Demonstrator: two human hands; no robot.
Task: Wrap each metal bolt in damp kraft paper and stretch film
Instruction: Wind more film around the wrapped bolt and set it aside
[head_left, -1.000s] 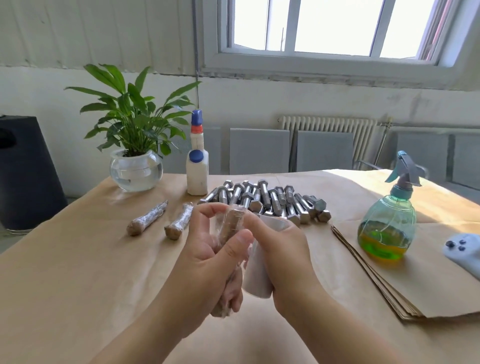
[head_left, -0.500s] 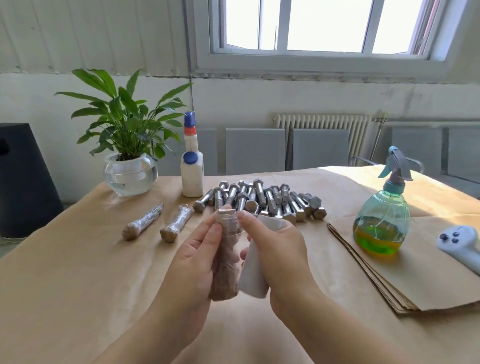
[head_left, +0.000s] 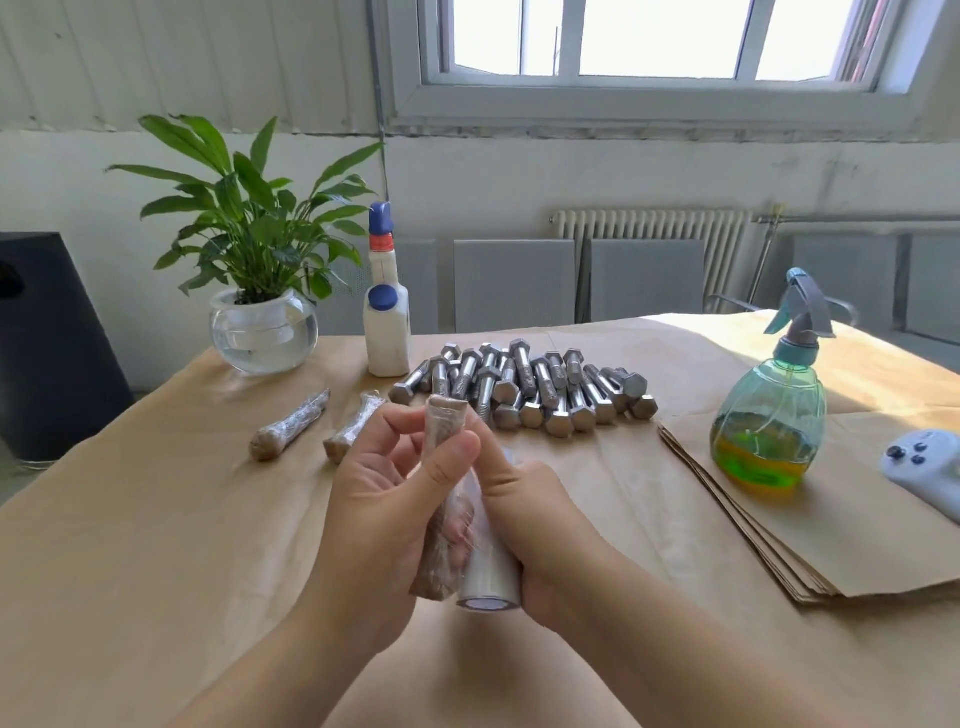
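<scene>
**Wrapped bolt held near-upright, film roll alongside**

Left hand (head_left: 384, 512) is gripping the paper-wrapped bolt (head_left: 441, 499) over the table centre: thumb across the front of the upper shaft, fingers curled behind. Long axis is running roughly 12-to-6, near vertical with a slight tilt; top end pointing up toward the bolt pile, bottom end flaring toward the viewer. Which end is the head: can't tell under the paper. Clear film is already showing over the wrap.

Right hand (head_left: 535, 530) is holding the stretch film roll (head_left: 488, 577), fingers curled round it, forefinger reaching up to the bolt's top. Roll is sitting parallel to the bolt, touching it on the 3 o'clock side, open core facing the viewer.

Around the hands:
- Pile of bare bolts (head_left: 524, 389) at 12 o'clock, just behind the held bolt's top; bolt is partly blocking the view of the front row.
- Two finished wrapped bolts (head_left: 288, 428) lying at 10 o'clock; the nearer one is partly hidden by the left fingers.
- White bottle (head_left: 387, 322) and potted plant (head_left: 254, 260) at 11 o'clock, far edge.
- Kraft paper stack (head_left: 779, 535) at 3 o'clock, spray bottle (head_left: 769, 410) standing on it at 2 o'clock.
- White controller (head_left: 927, 470) at the right edge.

Kraft sheet is covering the table (head_left: 130, 545).
</scene>
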